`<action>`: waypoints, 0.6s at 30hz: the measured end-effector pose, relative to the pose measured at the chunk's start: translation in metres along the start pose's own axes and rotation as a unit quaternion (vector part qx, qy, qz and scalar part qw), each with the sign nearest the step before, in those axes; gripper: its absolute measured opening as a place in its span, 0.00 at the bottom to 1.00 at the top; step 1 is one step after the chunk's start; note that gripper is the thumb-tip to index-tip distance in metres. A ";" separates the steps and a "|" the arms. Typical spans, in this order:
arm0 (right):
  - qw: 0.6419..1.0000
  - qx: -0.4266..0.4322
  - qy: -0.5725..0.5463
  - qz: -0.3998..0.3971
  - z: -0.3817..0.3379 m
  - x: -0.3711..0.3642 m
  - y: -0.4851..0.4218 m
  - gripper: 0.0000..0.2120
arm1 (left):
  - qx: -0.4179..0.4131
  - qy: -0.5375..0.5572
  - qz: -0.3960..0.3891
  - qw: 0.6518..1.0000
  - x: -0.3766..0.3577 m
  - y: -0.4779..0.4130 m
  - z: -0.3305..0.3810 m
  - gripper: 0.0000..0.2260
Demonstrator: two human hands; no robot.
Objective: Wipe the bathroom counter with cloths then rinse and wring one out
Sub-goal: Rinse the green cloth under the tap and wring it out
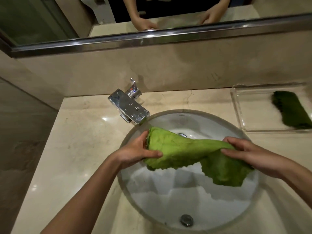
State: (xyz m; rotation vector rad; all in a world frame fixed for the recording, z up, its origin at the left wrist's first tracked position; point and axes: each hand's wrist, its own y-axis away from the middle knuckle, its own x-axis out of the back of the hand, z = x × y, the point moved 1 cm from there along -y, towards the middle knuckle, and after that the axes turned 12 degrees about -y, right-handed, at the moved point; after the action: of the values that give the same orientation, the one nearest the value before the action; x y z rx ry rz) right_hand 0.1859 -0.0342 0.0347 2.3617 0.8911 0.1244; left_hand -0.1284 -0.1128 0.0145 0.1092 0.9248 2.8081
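**Two Hands Hold a Green Cloth Over the Sink**

The light green cloth hangs in the air over the round white sink. It is stretched from one side of the sink to the other, and a loose flap droops down near the sink's right side.

The left hand is over the left side of the sink. Its thumb and fingers are curled tight on the bunched end of the cloth. The right hand is over the right side of the sink. Its fingers and thumb pinch the other end.

The shiny tap stands just behind the sink on the left. The drain sits at the near side of the sink.

A clear tray rests on the counter behind the sink on the right. A dark green cloth lies in it.
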 end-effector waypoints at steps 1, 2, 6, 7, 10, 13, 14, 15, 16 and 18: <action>0.998 -0.014 -0.053 -0.001 0.002 0.001 0.000 0.14 | 0.007 -0.029 0.012 0.999 0.000 0.001 -0.001 0.35; 0.995 -0.031 -0.092 -0.002 0.004 0.002 0.000 0.18 | 0.011 -0.058 0.029 0.998 -0.001 0.000 -0.001 0.32; 0.978 -0.115 -0.170 -0.047 0.012 0.005 0.002 0.29 | -0.045 -0.094 0.141 0.985 -0.005 -0.005 -0.005 0.24; 0.974 -0.134 -0.174 -0.061 0.012 0.007 0.003 0.30 | -0.063 -0.072 0.165 0.982 -0.005 -0.006 -0.007 0.22; 0.978 -0.167 -0.111 -0.065 0.012 0.012 0.006 0.23 | -0.087 -0.030 0.197 0.976 -0.003 -0.004 -0.014 0.21; 0.994 -0.093 -0.047 -0.017 0.012 0.015 0.007 0.26 | -0.077 -0.064 0.188 0.977 0.000 -0.003 -0.018 0.20; 0.997 -0.060 -0.054 0.005 0.013 0.017 0.007 0.30 | -0.072 -0.072 0.187 0.977 0.001 -0.003 -0.018 0.19; 0.996 -0.035 -0.083 0.022 0.013 0.017 0.008 0.32 | -0.067 -0.074 0.187 0.977 0.002 -0.002 -0.017 0.19; 0.991 -0.019 -0.130 0.037 0.013 0.018 0.008 0.34 | -0.065 -0.072 0.189 0.977 0.003 -0.002 -0.016 0.19; 0.975 0.001 -0.217 0.050 0.011 0.017 0.008 0.34 | -0.074 -0.059 0.196 0.976 0.004 0.001 -0.015 0.20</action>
State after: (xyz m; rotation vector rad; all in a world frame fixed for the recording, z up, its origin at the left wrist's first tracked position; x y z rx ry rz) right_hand 0.2068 -0.0334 0.0279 2.3037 0.5595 -0.3422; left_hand -0.1344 -0.1211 0.0030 0.4813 0.7292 3.1741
